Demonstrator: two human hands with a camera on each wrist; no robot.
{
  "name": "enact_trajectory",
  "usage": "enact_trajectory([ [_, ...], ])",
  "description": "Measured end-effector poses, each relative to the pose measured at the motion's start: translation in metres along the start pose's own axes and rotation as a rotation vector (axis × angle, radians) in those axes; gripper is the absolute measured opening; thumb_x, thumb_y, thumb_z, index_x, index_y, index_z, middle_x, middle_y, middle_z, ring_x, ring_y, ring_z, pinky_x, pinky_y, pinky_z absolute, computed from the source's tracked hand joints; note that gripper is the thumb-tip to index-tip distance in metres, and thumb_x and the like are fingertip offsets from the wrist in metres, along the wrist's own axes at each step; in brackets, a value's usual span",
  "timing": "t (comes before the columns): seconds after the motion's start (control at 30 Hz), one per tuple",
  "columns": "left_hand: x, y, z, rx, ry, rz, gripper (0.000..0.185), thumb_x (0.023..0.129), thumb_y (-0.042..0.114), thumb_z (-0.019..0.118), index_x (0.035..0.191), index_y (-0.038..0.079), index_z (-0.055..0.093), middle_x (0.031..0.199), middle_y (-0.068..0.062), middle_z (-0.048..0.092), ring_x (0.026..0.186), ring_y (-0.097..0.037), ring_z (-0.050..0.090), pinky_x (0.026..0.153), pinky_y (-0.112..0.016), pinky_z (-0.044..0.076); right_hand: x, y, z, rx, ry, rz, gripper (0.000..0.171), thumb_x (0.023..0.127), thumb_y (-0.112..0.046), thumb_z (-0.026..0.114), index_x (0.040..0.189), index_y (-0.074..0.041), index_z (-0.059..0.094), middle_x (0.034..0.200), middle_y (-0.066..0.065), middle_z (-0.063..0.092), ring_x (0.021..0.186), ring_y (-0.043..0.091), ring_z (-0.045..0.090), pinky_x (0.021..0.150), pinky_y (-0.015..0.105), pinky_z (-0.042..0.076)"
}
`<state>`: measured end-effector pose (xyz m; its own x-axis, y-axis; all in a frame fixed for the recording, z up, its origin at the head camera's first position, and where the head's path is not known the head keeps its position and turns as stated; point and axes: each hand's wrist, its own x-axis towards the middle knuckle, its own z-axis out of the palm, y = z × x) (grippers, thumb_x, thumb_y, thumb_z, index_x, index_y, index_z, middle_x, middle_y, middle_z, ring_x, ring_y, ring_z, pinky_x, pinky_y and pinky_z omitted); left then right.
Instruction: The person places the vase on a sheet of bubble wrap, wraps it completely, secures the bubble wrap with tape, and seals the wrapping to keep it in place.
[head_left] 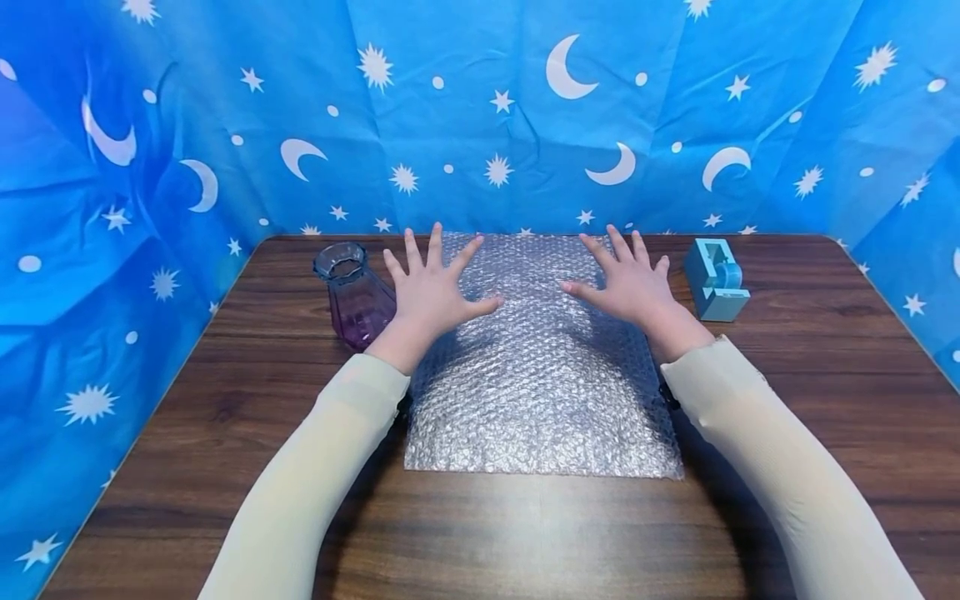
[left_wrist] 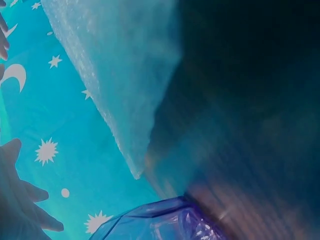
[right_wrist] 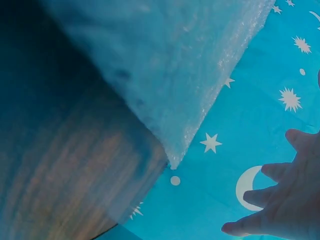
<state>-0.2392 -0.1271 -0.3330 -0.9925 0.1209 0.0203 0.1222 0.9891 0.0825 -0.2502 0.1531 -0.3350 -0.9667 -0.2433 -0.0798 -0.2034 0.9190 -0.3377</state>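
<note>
- Bubble wrap sheet [head_left: 542,367]: one rectangular piece, lying flat on the middle of the table, its far edge near the backdrop and its near edge toward the person. The wrist views show its far corners [left_wrist: 136,172] against the blue cloth.
- Left hand [head_left: 429,292]: fingers spread wide and straight, holding nothing, over the far-left corner of the sheet. Whether the palm presses the sheet or hovers just above it cannot be told from the head view.
- Right hand [head_left: 628,283]: likewise wide, fingers fanned, empty, over the far-right part of the sheet; contact equally uncertain.
- Step in hand, as a judgement: the sheet is being laid out and smoothed flat, both hands working its far end. Nothing rests on it yet.
- Next move, as a judgement: it calls for a flat, settled sheet and then a reach to a neighbouring item; the left hand is the nearer to the vase and would need a careful grip round the glass-like body.
- Purple vase [head_left: 355,293]: translucent, faceted, standing upright just beside the sheet's left edge and close to the left wrist; its shoulder shows at the bottom of the left wrist view [left_wrist: 160,222].
- Tape dispenser [head_left: 716,279]: light blue, with a roll mounted, to the right of the sheet and near the right hand, apart from both.
- Table [head_left: 480,533]: dark wood grain.
- Backdrop [head_left: 480,108]: blue cloth with white moons and stars, on three sides.
- Sleeves [head_left: 315,467]: pale, close-fitting, covering both forearms to the wrist.
</note>
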Motion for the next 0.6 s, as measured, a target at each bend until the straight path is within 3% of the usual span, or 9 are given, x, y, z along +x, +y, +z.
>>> enact_trajectory([
  [0.37,-0.008,0.006,-0.001,-0.022,0.01,0.021,0.096,0.085,0.079,0.059,0.163,0.042,0.019,0.175,-0.015,0.003,0.158,-0.054,-0.005,0.122,-0.078,0.001,-0.007,-0.001,0.006,0.036,0.043,-0.037,0.085,0.099,-0.06,0.055,0.166,-0.025,0.017,0.174,0.017,0.005,0.16,0.049,0.0,0.118,0.082,0.009],
  [0.6,-0.014,0.01,-0.003,-0.058,-0.024,0.012,0.095,0.086,0.079,0.057,0.163,0.042,0.018,0.175,-0.013,0.003,0.159,-0.051,-0.003,0.122,-0.078,0.004,-0.015,0.0,0.003,0.002,0.057,-0.069,0.083,0.099,-0.057,0.056,0.165,-0.023,0.02,0.174,0.018,0.009,0.16,0.047,0.005,0.12,0.08,0.011],
])
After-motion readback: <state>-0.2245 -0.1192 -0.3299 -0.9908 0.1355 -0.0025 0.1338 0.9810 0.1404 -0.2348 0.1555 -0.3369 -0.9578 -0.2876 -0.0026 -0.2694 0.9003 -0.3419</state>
